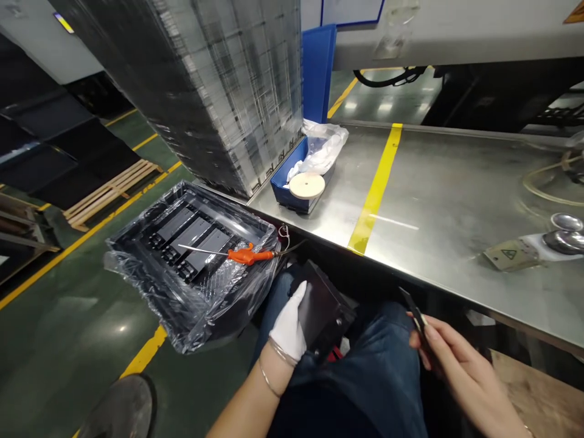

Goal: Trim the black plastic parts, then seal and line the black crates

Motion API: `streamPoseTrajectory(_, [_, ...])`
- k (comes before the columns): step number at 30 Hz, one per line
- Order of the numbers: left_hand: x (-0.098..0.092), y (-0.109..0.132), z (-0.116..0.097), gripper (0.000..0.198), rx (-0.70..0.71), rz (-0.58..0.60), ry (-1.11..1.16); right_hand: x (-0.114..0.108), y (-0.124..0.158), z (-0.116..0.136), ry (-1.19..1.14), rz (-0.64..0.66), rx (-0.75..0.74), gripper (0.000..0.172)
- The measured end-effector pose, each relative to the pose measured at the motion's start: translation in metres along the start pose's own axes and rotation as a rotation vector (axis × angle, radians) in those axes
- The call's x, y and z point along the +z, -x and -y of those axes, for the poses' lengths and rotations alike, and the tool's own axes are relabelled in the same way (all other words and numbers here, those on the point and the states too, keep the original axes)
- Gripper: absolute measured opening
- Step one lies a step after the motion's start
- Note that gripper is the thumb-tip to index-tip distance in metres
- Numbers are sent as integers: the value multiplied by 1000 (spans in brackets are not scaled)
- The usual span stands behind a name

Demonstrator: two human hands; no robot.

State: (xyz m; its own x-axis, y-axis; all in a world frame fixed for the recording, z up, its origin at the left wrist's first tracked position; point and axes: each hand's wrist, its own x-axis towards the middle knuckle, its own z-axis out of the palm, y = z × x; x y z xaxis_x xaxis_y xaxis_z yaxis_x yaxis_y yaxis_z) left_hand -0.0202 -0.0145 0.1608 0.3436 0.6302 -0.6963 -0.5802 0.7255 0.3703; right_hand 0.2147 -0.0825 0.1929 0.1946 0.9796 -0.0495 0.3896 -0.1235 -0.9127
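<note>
Nearest the camera is the person's denim-clad lap (356, 371), the reference point for this report. On it, the left hand (286, 322), in a white glove, lies with its fingers (296, 301) spread and pressed against the face of a black moulded plate (322, 307), pinning it to the thigh. The right hand (460, 368), bare, pinches a thin dark strip (417, 319) in a narrow grip at the right of the lap. Left of the lap, a black tray (137, 255) wrapped in clear film holds similar black parts (191, 234), with an orange air blow gun (249, 256) lying across them. Ahead of the lap runs a steel worktop (433, 182) carrying a blue bin (292, 188). Risks noted: the plate rests on a sloped thigh under one palm, so a shift of the knee could drop it to the floor. The strip is thin, held in an ungloved pinch, and could slip or bend. The gun's metal nozzle could scratch the parts beneath it if knocked, and the slick film offers it little hold.
</note>
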Motion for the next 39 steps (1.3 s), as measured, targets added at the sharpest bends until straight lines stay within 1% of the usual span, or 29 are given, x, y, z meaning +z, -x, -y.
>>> streamPoseTrajectory(1, [-3,1,0,42,18,8,16,5,2,-2,24,-5,-38,35])
streamPoseTrajectory(5, [-11,9,3,30,76,-57,41,23,4,-3,126,-26,-237,26])
streamPoseTrajectory(7, [-11,13,5,30,59,-73,68,30,3,2,128,-10,-306,22])
streamPoseTrajectory(9, [-8,14,6,36,-7,-87,142,36,2,8,98,-4,-345,20])
streamPoseTrajectory(11, [-3,14,6,36,-50,-106,217,41,2,14,68,0,-372,20])
streamPoseTrajectory(13, [2,14,6,35,-33,-97,236,44,1,19,50,3,-400,20])
streamPoseTrajectory(16, [5,15,7,38,-15,-58,236,48,0,24,27,16,-440,21])
streamPoseTrajectory(21, [7,18,10,40,-67,-47,233,53,1,27,-5,34,-460,22])
streamPoseTrajectory(27, [15,21,9,45,-59,-5,190,56,4,25,33,62,-504,27])
streamPoseTrajectory(29, [20,26,6,47,-63,-8,122,56,3,24,32,57,-513,27])
streamPoseTrajectory(32, [26,35,3,43,0,-56,-61,54,2,23,26,56,-496,27])
streamPoseTrajectory(33, [26,36,2,42,16,-51,-106,53,3,24,22,55,-488,26])
streamPoseTrajectory(36, [18,29,6,48,7,30,-106,52,4,25,9,40,-477,26])
streamPoseTrajectory(37, [13,24,7,50,11,39,-88,52,5,26,7,28,-475,26])
streamPoseTrajectory(39, [4,13,9,54,52,12,-94,50,6,26,13,-5,-461,25])
